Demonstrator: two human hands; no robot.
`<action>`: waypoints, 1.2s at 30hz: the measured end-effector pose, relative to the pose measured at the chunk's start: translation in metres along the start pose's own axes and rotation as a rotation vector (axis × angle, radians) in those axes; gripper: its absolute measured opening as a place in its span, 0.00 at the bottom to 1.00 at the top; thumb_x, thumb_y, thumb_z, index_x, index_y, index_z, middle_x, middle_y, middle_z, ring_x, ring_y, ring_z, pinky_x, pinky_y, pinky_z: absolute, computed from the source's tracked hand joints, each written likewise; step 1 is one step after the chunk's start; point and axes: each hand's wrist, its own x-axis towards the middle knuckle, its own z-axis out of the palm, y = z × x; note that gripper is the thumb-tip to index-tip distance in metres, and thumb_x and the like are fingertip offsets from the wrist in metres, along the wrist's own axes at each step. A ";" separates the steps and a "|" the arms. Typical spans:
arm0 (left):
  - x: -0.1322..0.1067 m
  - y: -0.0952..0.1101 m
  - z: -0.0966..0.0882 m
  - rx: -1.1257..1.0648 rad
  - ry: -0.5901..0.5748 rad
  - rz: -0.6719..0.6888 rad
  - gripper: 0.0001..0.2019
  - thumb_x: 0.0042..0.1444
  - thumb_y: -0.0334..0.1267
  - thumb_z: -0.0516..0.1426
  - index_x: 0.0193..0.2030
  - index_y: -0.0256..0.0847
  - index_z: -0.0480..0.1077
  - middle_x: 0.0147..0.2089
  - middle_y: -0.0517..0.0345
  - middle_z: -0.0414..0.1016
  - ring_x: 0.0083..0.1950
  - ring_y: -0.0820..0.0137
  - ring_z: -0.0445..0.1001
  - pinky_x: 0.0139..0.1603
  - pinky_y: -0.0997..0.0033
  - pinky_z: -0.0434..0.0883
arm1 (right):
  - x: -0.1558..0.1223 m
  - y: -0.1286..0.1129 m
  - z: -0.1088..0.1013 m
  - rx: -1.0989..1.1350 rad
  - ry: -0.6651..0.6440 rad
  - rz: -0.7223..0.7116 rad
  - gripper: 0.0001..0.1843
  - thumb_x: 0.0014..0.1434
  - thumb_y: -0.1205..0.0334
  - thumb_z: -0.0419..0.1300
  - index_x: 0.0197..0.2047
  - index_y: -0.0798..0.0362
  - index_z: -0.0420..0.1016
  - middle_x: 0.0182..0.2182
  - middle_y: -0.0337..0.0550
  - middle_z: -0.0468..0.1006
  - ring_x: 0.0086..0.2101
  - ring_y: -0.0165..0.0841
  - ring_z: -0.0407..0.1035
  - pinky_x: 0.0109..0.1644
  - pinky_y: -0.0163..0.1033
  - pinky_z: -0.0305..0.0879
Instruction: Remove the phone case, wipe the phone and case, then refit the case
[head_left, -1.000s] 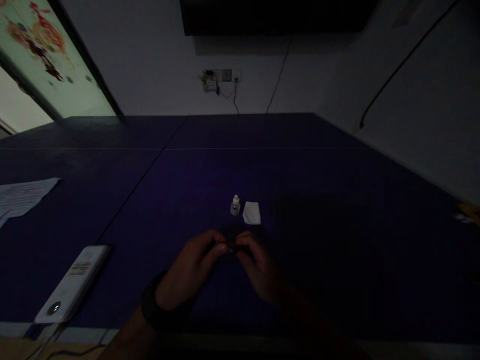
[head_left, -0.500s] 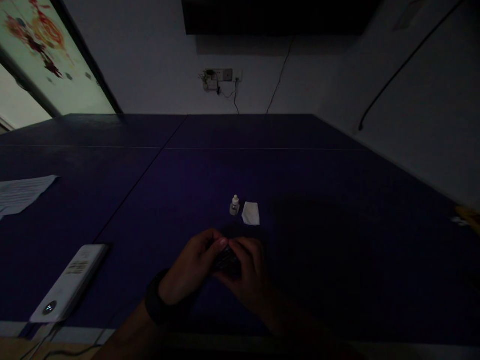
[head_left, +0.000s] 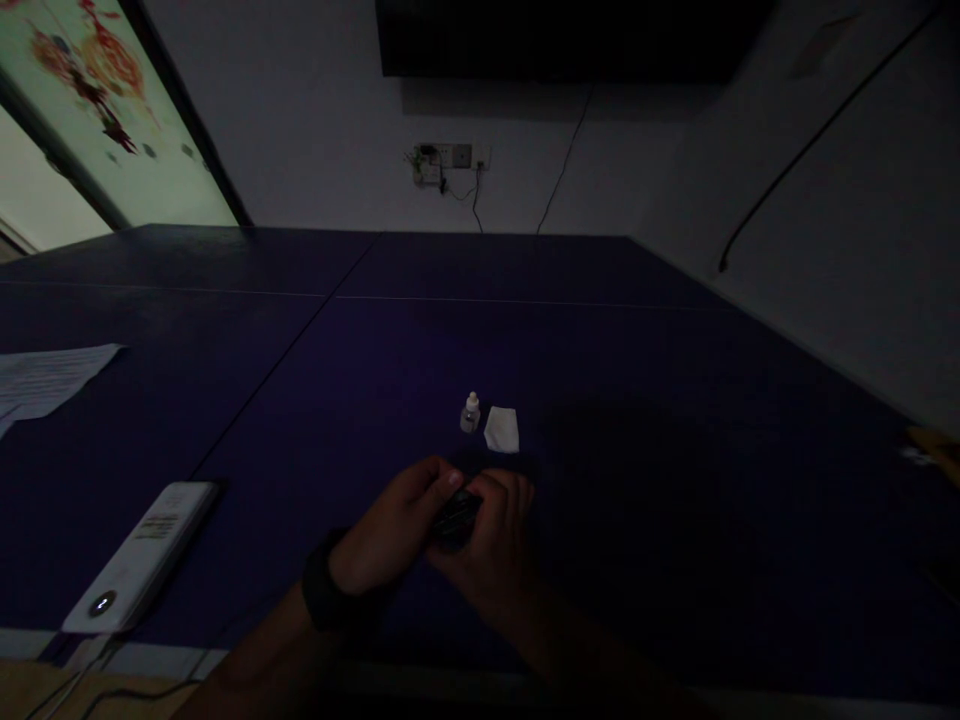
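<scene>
Between my two hands is a small dark object [head_left: 454,516], with faint light markings on its face; its kind is too dark to make out. My left hand [head_left: 401,520], with a black band on the wrist, grips it from the left, thumb along the upper edge. Around its right side curl the fingers of my right hand [head_left: 495,545], the thumb lying below. Just beyond my hands a small clear bottle [head_left: 470,414] with a white dropper cap stands upright. Beside it on the right lies a folded white cloth or wipe [head_left: 502,430].
On the dark blue table [head_left: 360,390], a white power bank [head_left: 142,555] with cables lies at the left. Printed paper [head_left: 56,380] is at the far left. A yellow item [head_left: 936,445] shows at the right edge. Behind the table are wall sockets [head_left: 454,156] and a dark screen [head_left: 562,40].
The fingers of my right hand have shifted slightly up and across the dark object, and more of its face shows. The view has tilted a little; the bottle and cloth stay in place.
</scene>
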 end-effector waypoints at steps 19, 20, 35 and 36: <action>0.003 0.001 0.009 -0.453 -0.147 -0.061 0.20 0.56 0.53 0.63 0.32 0.38 0.65 0.30 0.64 0.63 0.32 0.76 0.60 0.35 0.73 0.61 | 0.013 0.007 -0.015 0.094 -0.095 -0.093 0.21 0.46 0.67 0.64 0.41 0.49 0.60 0.37 0.42 0.66 0.39 0.40 0.63 0.42 0.48 0.62; 0.002 0.003 0.009 -0.462 -0.157 -0.068 0.20 0.56 0.53 0.63 0.32 0.38 0.65 0.29 0.64 0.63 0.31 0.76 0.60 0.34 0.74 0.60 | 0.014 0.008 -0.017 0.127 -0.096 -0.118 0.20 0.47 0.67 0.64 0.41 0.49 0.60 0.37 0.41 0.66 0.39 0.40 0.63 0.42 0.47 0.63; -0.002 0.001 0.006 -0.277 -0.087 0.038 0.15 0.58 0.49 0.62 0.33 0.37 0.68 0.28 0.62 0.67 0.29 0.76 0.64 0.32 0.75 0.63 | 0.018 0.057 -0.016 0.716 -0.324 -0.099 0.41 0.38 0.58 0.77 0.53 0.45 0.61 0.46 0.44 0.66 0.46 0.41 0.65 0.48 0.46 0.68; -0.002 -0.003 0.006 -0.239 -0.061 0.059 0.15 0.59 0.49 0.62 0.34 0.38 0.69 0.30 0.61 0.68 0.31 0.75 0.65 0.34 0.74 0.64 | 0.020 0.060 -0.017 0.724 -0.354 -0.094 0.42 0.38 0.58 0.78 0.53 0.45 0.61 0.47 0.45 0.66 0.47 0.41 0.66 0.49 0.46 0.67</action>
